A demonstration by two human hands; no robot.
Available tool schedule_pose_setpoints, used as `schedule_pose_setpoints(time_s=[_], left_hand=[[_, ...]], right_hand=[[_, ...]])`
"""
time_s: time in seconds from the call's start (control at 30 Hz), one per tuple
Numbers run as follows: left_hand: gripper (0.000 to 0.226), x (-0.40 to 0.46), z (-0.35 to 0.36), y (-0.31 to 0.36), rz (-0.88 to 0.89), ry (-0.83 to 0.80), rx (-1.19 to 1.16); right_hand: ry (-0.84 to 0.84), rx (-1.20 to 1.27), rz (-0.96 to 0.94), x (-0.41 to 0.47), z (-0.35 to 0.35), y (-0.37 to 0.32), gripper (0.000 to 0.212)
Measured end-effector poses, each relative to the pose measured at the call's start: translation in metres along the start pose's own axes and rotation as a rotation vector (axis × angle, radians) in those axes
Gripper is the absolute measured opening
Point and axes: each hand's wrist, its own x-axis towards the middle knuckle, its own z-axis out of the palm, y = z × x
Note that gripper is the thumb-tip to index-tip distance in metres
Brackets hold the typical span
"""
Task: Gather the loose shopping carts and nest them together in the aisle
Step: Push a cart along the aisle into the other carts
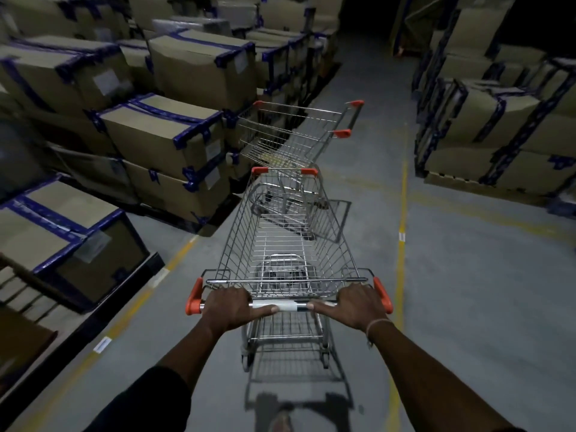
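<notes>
**Spotter:** Grey concrete floor [467, 307] runs ahead of you, a yellow line [403, 213] on your right and stacked cardboard boxes [162, 135] with blue tape along both sides of the aisle. You have the near cart [286, 244] by its handle bar [293, 305]. Your left hand [232, 305] grips the bar near the orange end cap, fingers curled over it and thumb lying along the bar. Your right hand [352, 304] holds the other end the same way.

**Operator:** Where is the cart I am meant to join it to?

**Spotter:** Your far cart [299, 135] stands just ahead, close beside the left-hand boxes. It looks turned at an angle to yours, not square on. Your cart's front edge appears to sit at or over its lower frame, but I cannot tell whether they touch.

**Operator:** So which step am I on?

**Spotter:** By my reading, you are bringing one loose cart up to another, and they are not yet nested. Next you probably need to line the two up, so your basket front meets its rear gate squarely. Push while they are skewed and you may shove it into the boxes.
</notes>
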Motion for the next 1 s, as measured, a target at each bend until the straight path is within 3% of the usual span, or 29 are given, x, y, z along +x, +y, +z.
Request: schedule_pose_setpoints(time_s=[0.17, 0.4, 0.67, 0.83, 0.93, 1.0], left_hand=[[0.096, 0.077, -0.007, -0.005, -0.052, 0.000, 0.001], [0.103, 0.169, -0.020, -0.018, -0.130, -0.037, -0.012], [0.098, 0.252, -0.023, -0.016, -0.222, -0.076, -0.014], [0.098, 0.309, -0.025, 0.003, -0.298, -0.067, -0.044], [0.102, 0.343, -0.028, 0.016, -0.365, -0.046, -0.047], [0.102, 0.365, -0.031, 0.028, -0.403, -0.031, -0.052]], right_hand=[[-0.010, -0.011, -0.072, 0.096, -0.019, 0.028, 0.099], [-0.068, -0.007, -0.123, 0.221, -0.049, 0.056, 0.112], [-0.064, -0.013, -0.249, 0.329, -0.066, 0.094, 0.102], [-0.084, -0.024, -0.352, 0.406, -0.075, 0.127, 0.117], [-0.075, -0.037, -0.405, 0.443, -0.087, 0.150, 0.101], [-0.060, -0.047, -0.451, 0.469, -0.091, 0.165, 0.104]])
